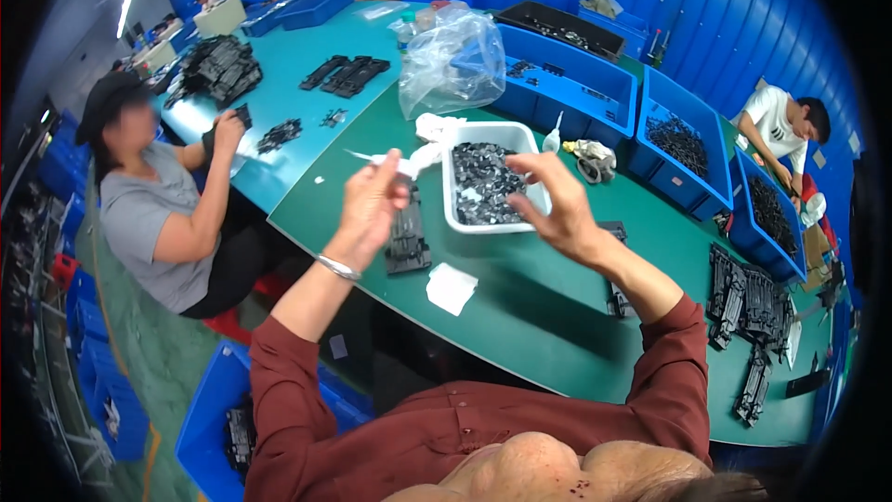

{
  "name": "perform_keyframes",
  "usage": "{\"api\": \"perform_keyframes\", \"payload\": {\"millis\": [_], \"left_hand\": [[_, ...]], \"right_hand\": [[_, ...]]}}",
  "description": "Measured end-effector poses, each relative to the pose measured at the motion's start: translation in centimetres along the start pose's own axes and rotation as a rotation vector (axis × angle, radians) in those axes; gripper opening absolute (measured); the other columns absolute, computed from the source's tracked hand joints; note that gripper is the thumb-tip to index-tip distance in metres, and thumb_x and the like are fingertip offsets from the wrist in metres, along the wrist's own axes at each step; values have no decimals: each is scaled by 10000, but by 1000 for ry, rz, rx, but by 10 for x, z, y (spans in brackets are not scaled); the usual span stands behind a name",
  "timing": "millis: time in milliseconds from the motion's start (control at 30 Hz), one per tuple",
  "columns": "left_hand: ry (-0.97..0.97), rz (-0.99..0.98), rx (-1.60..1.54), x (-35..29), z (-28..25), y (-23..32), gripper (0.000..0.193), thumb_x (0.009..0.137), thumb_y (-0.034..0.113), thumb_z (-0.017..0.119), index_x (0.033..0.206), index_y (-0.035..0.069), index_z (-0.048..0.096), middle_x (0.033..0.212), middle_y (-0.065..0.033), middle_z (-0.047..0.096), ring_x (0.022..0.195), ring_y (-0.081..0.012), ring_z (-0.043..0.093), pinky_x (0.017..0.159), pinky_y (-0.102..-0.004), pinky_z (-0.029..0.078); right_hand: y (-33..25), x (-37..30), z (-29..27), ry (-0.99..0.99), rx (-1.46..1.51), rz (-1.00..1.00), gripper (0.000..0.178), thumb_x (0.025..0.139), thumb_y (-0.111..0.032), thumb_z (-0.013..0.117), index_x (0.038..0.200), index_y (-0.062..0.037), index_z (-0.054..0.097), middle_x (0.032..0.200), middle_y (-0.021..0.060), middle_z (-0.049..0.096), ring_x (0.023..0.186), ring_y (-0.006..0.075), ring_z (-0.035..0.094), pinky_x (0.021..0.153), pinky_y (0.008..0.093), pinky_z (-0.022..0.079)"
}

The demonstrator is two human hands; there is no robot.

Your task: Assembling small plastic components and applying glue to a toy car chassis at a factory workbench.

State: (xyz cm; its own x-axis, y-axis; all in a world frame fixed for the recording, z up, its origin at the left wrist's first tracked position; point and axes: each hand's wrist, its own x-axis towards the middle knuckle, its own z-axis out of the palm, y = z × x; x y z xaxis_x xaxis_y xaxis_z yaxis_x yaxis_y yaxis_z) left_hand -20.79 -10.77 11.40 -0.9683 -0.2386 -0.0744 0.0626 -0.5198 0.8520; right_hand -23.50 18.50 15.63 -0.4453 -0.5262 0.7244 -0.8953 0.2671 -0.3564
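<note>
My left hand (368, 204) is closed around a small white needle-tipped bottle (395, 164), its thin tip pointing left. Much of the bottle is hidden by the fingers. My right hand (567, 209) hovers at the right rim of a white plastic tub (492, 225), thumb and fingers apart with nothing visible between them. Small shiny black parts (483, 177) fill the tub. Below my left hand, a long black plastic part (407, 237) lies on the green table. A white paper piece (452, 289) is near it. Another black part (615, 270) is partly covered by my right forearm.
Behind the tub are a clear plastic bag (452, 60), a white nozzle bottle (552, 138) and blue bins (683, 181) of black parts. Stacked black parts (743, 302) lie at the right. Co-workers sit at left (167, 214) and far right (776, 130).
</note>
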Motion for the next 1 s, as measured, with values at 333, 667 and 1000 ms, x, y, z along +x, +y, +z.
{"api": "perform_keyframes", "payload": {"millis": [333,667,1000], "left_hand": [[-152,-298,-422,-127,49,-60,396,992,420,660,1069,32,661,951,-79,706,726,-116,585,638,-246,466],[-136,643,691,-145,24,-28,289,921,-45,665,1210,-53,660,1062,-63,654,767,-66,596,657,-215,510],[-206,490,753,-102,17,-45,218,898,-1,728,1113,-31,723,994,-47,684,799,-71,650,666,-213,535]], "right_hand": [[-47,-37,39,-72,234,138,312,823,-64,779,1105,12,672,986,126,673,870,258,682,778,357,557],[-55,-33,31,-158,279,384,262,907,-152,714,1091,31,675,937,113,743,836,160,717,779,308,562],[-48,-23,54,-179,230,366,310,878,-180,736,1088,42,683,884,132,733,767,159,701,717,311,553]]}}
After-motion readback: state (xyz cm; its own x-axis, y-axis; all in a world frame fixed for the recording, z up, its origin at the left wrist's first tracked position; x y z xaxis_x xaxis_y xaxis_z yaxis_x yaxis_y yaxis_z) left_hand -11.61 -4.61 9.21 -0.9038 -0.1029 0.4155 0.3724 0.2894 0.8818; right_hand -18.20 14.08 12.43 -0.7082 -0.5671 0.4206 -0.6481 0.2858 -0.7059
